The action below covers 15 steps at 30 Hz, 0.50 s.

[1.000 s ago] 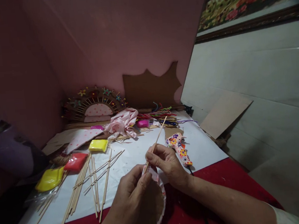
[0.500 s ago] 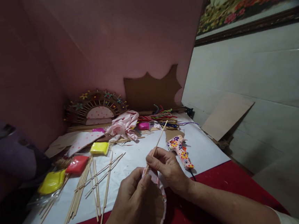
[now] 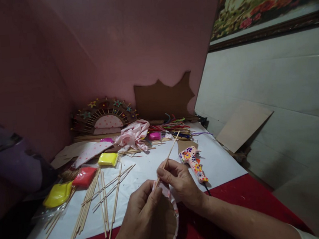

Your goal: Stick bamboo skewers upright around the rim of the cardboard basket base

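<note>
Over red cloth [image 3: 238, 194], pinching a thin pale wooden stick [image 3: 173, 146] in right hand [image 3: 181, 180].
Jutting above that grip, meeting below it round pink-edged brown cardboard [image 3: 166, 223] clamped in left hand [image 3: 140, 207].

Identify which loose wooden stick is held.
The slanting stick in the right hand, its lower end at the fabric-edged cardboard; others lie on the table.

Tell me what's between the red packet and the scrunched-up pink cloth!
A yellow packet lies between the red packet and the crumpled pink cloth. The head view shows it.
</note>
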Tool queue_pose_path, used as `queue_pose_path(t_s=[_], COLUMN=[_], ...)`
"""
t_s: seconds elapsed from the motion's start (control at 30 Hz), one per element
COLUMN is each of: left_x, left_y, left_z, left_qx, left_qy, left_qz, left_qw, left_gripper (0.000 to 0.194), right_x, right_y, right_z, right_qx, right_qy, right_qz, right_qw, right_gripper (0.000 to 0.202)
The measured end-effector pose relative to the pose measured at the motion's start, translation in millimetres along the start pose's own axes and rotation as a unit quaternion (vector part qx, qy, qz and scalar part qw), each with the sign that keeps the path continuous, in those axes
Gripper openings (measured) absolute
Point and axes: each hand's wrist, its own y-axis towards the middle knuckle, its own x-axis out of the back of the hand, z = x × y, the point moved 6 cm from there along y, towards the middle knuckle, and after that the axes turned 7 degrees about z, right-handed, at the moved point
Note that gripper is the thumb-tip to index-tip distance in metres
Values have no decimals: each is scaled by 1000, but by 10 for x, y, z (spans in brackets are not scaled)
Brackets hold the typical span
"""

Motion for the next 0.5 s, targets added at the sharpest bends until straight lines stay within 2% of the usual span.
queue_pose_path(t_s=[0.5], left_x=[28], left_y=[-8], left_z=[-1], left_qx=[-8], left_qy=[12], left_qz=[3], left_qw=[1000], left_gripper=[20], right_x=[1], right_y=[-2], right_z=[7], right_qx=[8], right_qy=[-3], right_qz=[-1], right_qw=[1000], right_gripper=[23])
